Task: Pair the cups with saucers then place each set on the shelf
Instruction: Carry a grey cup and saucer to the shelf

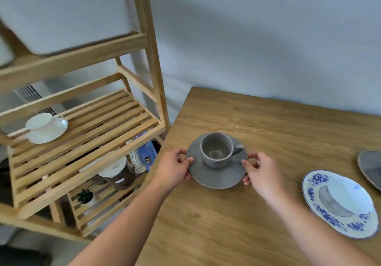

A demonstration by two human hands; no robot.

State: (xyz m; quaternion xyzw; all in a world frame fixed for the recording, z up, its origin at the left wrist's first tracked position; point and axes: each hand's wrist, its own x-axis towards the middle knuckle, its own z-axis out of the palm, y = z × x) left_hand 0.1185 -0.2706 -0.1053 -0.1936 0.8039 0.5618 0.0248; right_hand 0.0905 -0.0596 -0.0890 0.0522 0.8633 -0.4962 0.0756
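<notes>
Both hands pinch the grey saucer (216, 176) at opposite rim edges: left hand (175, 169) on the left edge, right hand (260, 172) on the right, thumbs on top, fingers curled under as far as I can tell. Grip is narrow, closed on the rim only. Can't tell whether the saucer is off the wood yet.

Grey cup (216, 149) sits upright in the saucer's centre, handle pointing frame right, looks empty. Set is at frame centre, near the left edge of the table (268, 121).

Handling guess: glazed ceramic, stiff, brittle, fairly light. Cup is loose on the saucer, so any tilt lets it slide. Two-sided rim hold looks right; keep it level.

Shelf (82, 134) fills the left of frame, slatted wood. One white cup and saucer (46, 126) already sits on the middle tier at far left, with open slats to its right. Likely landing spot.

Lower right: blue-patterned saucer (321, 210) with a pale cup that appears to be on it, blurred. Another grey saucer (369, 167) is cut off at the right edge.
</notes>
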